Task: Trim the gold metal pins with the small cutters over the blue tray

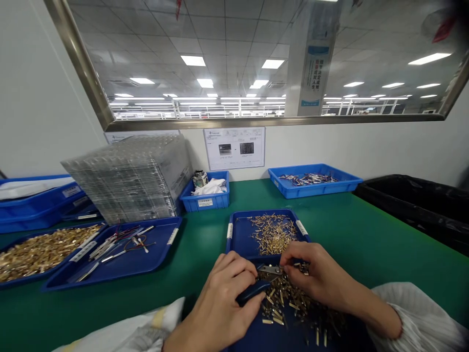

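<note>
Clamping its fingers around the blue-handled tool (252, 292) over the small metal pieces (283, 295), the left hand (226, 294) seemed to need steadiness; the right hand's (318, 275) fingertips met near the tool's tip, any held piece indiscernible.

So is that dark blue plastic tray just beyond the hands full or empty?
Partly filled: the tray holds small gold metal pins, with bare floor at left.

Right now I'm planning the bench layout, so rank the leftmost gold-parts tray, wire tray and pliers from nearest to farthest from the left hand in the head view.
1. Pliers, held in the left hand.
2. Wire tray, to the hand's left.
3. Leftmost gold-parts tray, beyond the wire tray.
</note>
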Tool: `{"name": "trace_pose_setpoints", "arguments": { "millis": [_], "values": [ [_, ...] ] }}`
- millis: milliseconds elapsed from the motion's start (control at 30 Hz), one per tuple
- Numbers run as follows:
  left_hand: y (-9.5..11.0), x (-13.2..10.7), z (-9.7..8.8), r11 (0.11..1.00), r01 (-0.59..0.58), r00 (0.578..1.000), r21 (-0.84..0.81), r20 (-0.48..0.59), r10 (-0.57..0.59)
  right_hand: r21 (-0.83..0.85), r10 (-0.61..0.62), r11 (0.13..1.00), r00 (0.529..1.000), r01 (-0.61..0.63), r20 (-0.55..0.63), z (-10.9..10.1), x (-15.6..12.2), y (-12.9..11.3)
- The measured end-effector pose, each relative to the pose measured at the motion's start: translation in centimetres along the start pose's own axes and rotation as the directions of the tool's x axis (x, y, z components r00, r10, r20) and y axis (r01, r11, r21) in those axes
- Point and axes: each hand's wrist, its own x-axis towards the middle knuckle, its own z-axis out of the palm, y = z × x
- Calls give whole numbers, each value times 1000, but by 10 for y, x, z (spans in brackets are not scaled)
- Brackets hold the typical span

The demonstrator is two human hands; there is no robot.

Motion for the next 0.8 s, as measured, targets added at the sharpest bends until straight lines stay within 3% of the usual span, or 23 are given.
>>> {"name": "trace_pose_setpoints", "arguments": {
  "millis": [400,633,800],
  "values": [
    [5,-3,-1,993,-97,994,70,51,94,-185,-58,981,998,51,-33,14,-3,2],
    [6,-6,-1,952,-232,969,201,135,208,-362,-131,924,991,124,5,23,-4,9],
    [6,-5,0,965,-195,976,175,136,172,-341,-142,928,989,150,47,20,-4,9]
  ]
}}
